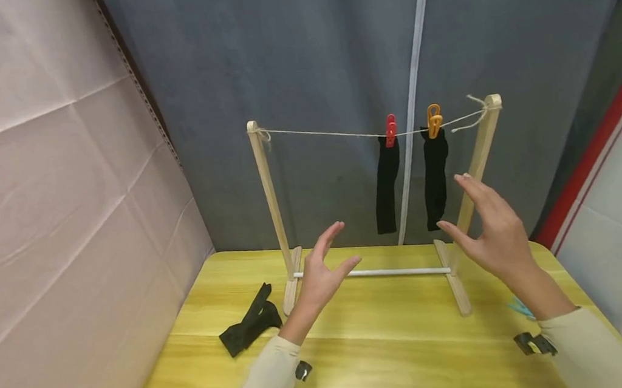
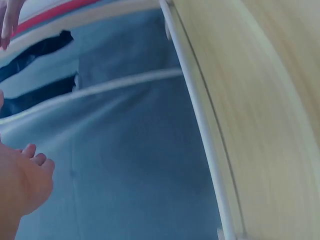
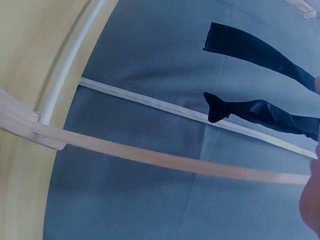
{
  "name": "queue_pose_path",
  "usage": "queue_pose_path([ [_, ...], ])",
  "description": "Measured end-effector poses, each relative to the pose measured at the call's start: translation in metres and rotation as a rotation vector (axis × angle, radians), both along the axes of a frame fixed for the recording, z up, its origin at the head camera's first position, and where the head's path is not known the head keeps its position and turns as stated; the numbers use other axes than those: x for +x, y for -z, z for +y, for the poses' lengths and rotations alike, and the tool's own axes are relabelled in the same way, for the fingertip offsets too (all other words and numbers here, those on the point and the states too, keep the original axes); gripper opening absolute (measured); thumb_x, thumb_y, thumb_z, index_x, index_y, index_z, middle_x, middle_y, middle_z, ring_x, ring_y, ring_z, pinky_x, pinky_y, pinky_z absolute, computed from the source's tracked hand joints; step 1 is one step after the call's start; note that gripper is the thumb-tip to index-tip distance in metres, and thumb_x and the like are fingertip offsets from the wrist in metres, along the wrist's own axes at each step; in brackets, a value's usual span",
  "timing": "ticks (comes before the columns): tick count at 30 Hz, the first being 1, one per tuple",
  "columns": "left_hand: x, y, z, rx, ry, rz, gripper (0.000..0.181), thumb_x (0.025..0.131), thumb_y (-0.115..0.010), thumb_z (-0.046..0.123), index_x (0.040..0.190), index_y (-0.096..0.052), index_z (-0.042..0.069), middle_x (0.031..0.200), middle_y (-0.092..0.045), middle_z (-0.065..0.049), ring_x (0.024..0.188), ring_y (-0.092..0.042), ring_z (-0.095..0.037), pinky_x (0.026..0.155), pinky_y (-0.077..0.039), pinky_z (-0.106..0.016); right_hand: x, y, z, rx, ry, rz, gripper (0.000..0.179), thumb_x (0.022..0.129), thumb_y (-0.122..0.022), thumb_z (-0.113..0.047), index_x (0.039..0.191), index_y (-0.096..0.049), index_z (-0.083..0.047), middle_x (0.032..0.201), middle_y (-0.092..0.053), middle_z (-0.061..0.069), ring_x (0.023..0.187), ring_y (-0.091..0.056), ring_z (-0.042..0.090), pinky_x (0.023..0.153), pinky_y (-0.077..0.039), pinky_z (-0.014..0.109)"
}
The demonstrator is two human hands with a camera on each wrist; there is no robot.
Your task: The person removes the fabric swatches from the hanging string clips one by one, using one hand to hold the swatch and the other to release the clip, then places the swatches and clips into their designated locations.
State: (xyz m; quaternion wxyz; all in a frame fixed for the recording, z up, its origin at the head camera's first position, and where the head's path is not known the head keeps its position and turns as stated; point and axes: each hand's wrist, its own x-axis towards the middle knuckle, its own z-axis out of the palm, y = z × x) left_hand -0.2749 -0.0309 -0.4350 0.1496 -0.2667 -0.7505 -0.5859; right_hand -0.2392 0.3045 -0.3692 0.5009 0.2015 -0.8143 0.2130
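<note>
Two black socks hang from a string [image 1: 323, 134] tied between two wooden posts. A red clothespin [image 1: 391, 130] grips the left sock [image 1: 387, 188], and an orange clothespin [image 1: 434, 121] grips the right sock [image 1: 437, 178]. My left hand [image 1: 320, 275] is raised in front of the rack's left side, fingers extended, thumb apart, holding nothing. My right hand [image 1: 492, 231] is held up near the right post [image 1: 480, 150], also with extended fingers and nothing in its grasp. In the right wrist view both socks [image 3: 250, 47] dangle, and only an edge of the hand [image 3: 311, 200] shows.
A crumpled pair of black socks [image 1: 250, 323] lies on the yellow wood-grain table [image 1: 368, 360], left of the rack. Light blue clothespins [image 1: 520, 308] lie partly hidden beside my right forearm. A white bar [image 1: 388, 272] joins the rack's feet. A grey curtain [image 1: 305, 54] stands behind.
</note>
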Motion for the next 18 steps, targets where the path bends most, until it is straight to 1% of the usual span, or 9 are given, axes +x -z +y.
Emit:
queue_pose_path([
  [3,-0.005,-0.003,0.02,0.067,0.035,-0.044,0.071,0.096,-0.081,0.03,0.158,-0.046,0.03,0.161,-0.054,0.008,0.155,-0.045,-0.017,0.13,-0.034,-0.043,-0.01,-0.008,-0.006,0.025,-0.039,0.093,0.087,0.097,-0.057,-0.073,0.154,-0.054,-0.007,0.156,-0.058,0.014,0.144,-0.056,0.037,0.13,-0.034,0.031],
  [5,-0.01,-0.004,0.032,0.107,0.051,-0.071,0.068,0.097,-0.079,0.032,0.157,-0.047,0.031,0.161,-0.054,0.006,0.154,-0.046,-0.016,0.129,-0.035,-0.039,-0.014,-0.014,-0.011,0.02,-0.08,0.164,0.084,0.098,-0.062,-0.067,0.151,-0.056,-0.002,0.153,-0.061,0.017,0.144,-0.056,0.039,0.13,-0.033,0.031],
  [6,-0.012,-0.003,0.038,0.123,0.055,-0.076,0.067,0.097,-0.079,0.033,0.156,-0.048,0.03,0.161,-0.055,0.004,0.153,-0.047,-0.015,0.129,-0.036,-0.038,-0.016,-0.016,-0.014,0.014,-0.099,0.196,0.082,0.098,-0.064,-0.065,0.149,-0.057,-0.001,0.151,-0.062,0.018,0.144,-0.056,0.039,0.13,-0.034,0.032],
  [8,-0.018,-0.001,0.048,0.158,0.06,-0.087,0.064,0.098,-0.078,0.032,0.155,-0.05,0.027,0.159,-0.057,0.002,0.152,-0.049,-0.015,0.128,-0.038,-0.036,-0.018,-0.021,-0.021,0.006,-0.126,0.233,0.08,0.098,-0.066,-0.061,0.147,-0.058,0.002,0.148,-0.063,0.02,0.144,-0.055,0.04,0.13,-0.035,0.034],
  [10,-0.023,0.002,0.055,0.185,0.059,-0.087,0.063,0.098,-0.078,0.029,0.155,-0.052,0.022,0.157,-0.059,0.001,0.15,-0.052,-0.015,0.126,-0.04,-0.034,-0.018,-0.026,-0.027,-0.003,-0.139,0.246,0.079,0.098,-0.068,-0.06,0.146,-0.058,0.002,0.148,-0.063,0.021,0.145,-0.055,0.04,0.13,-0.035,0.035],
  [14,-0.033,0.009,0.067,0.224,0.06,-0.093,0.063,0.097,-0.079,0.024,0.153,-0.053,0.014,0.153,-0.062,0.002,0.147,-0.054,-0.016,0.124,-0.042,-0.033,-0.018,-0.037,-0.037,0.005,-0.128,0.226,0.08,0.099,-0.066,-0.06,0.149,-0.056,0.001,0.153,-0.06,0.02,0.148,-0.051,0.039,0.131,-0.034,0.041],
  [16,-0.037,0.011,0.073,0.236,0.066,-0.104,0.063,0.096,-0.08,0.023,0.153,-0.054,0.013,0.152,-0.063,-0.001,0.146,-0.056,-0.016,0.123,-0.043,-0.031,-0.019,-0.043,-0.041,0.017,-0.111,0.218,0.081,0.1,-0.064,-0.061,0.152,-0.053,0.0,0.156,-0.057,0.018,0.151,-0.048,0.038,0.132,-0.032,0.045],
  [18,-0.04,0.012,0.077,0.243,0.073,-0.123,0.062,0.096,-0.08,0.023,0.152,-0.055,0.013,0.152,-0.064,-0.001,0.145,-0.057,-0.016,0.123,-0.044,-0.031,-0.021,-0.051,-0.046,0.022,-0.092,0.232,0.079,0.1,-0.064,-0.06,0.152,-0.053,-0.001,0.157,-0.057,0.018,0.153,-0.046,0.038,0.132,-0.031,0.049],
])
